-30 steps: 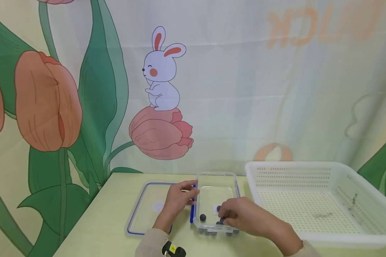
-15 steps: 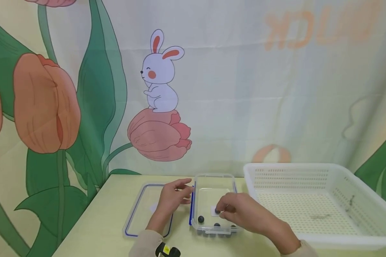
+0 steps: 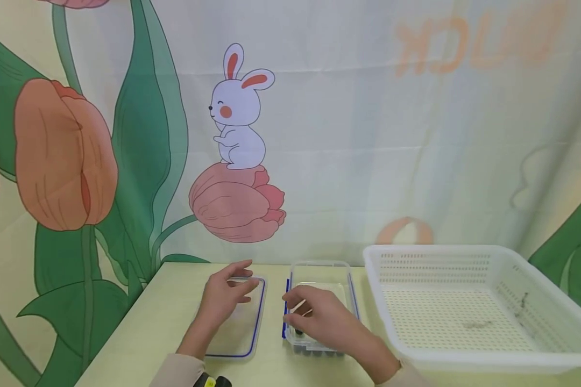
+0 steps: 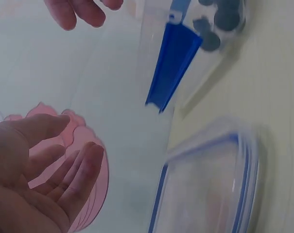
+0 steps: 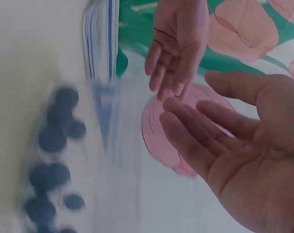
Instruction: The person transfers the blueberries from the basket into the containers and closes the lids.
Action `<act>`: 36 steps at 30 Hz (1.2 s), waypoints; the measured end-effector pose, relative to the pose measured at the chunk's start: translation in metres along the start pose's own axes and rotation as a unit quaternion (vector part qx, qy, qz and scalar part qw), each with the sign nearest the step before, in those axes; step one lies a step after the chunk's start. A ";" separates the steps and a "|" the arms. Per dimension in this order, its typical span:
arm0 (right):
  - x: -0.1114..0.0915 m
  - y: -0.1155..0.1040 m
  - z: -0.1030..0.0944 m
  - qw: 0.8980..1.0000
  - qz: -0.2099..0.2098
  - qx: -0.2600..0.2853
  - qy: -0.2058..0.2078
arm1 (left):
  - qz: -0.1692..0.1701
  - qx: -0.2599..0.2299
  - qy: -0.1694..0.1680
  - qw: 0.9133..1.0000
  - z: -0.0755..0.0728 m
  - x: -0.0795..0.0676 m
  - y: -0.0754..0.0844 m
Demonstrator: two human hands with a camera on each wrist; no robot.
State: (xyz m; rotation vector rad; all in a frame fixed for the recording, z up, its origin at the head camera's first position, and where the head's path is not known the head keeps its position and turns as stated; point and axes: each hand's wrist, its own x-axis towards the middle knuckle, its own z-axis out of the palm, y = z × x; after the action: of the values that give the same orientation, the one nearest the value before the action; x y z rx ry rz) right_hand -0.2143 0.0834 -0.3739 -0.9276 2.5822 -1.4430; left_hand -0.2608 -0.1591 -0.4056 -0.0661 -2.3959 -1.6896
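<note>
A clear plastic box (image 3: 319,264) with blue side latches stands uncovered on the table. Several dark blueberries (image 5: 53,138) lie along its bottom, and one blueberry (image 3: 298,331) shows beneath my right hand. That right hand (image 3: 321,317) hovers over the box, fingers loosely bent and holding nothing. To the left lies the flat clear lid (image 3: 239,336) with its blue seal. My left hand (image 3: 222,295) hangs above the lid, fingers spread and bare, as the left wrist view also shows. A blue latch (image 4: 173,65) on the box's left side is swung out.
A large white perforated basket (image 3: 436,357) stands on the right, close beside the box. The yellowish table (image 3: 160,317) ends at a printed cloth backdrop (image 3: 329,161) with a rabbit and tulips.
My right hand was pinching at a blueberry in the box; it has moved left with its fingers freed. My left hand has left the box's side and moved left over the lid.
</note>
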 end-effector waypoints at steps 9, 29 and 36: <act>0.021 -0.008 0.040 0.998 0.039 0.044 0.038 | 0.022 0.052 -0.039 0.998 -0.066 -0.007 -0.012; 0.041 -0.008 0.124 0.973 0.158 0.085 0.144 | -0.074 0.093 -0.090 0.989 -0.109 0.004 -0.076; 0.038 0.004 0.139 0.965 0.183 0.099 0.159 | -0.101 0.096 -0.087 0.986 -0.106 0.003 -0.084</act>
State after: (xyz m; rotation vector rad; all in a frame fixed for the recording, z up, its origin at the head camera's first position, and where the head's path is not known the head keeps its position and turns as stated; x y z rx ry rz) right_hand -0.2042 -0.0410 -0.4460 -0.1909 2.5577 -1.8051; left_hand -0.2611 -0.2876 -0.4486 0.0633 -2.7678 -1.5799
